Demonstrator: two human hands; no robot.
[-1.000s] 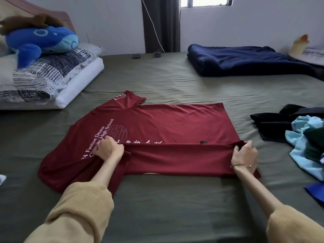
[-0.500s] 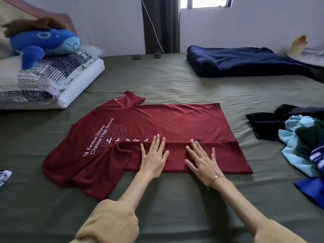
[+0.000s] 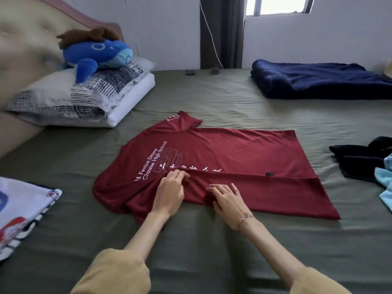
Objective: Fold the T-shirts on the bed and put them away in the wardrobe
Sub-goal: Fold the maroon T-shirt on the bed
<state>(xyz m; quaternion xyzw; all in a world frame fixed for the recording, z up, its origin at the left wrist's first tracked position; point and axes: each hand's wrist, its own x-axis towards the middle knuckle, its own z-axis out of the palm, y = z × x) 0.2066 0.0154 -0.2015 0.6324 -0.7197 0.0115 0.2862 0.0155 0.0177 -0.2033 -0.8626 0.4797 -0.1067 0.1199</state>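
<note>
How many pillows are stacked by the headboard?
2: a black-and-white patterned pillow on top, under the blue plush, and a plain white pillow beneath it. More could be hidden off-frame.

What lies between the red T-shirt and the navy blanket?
Head view: only bare olive bedsheet lies between the red T-shirt and the navy blanket.

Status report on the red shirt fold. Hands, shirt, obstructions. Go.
Left hand pinching the folded edge; right hand resting on the fold, fingers relaxed. Red T-shirt flat on bed, near side folded over. Other clothes lie clear to the right.
</note>
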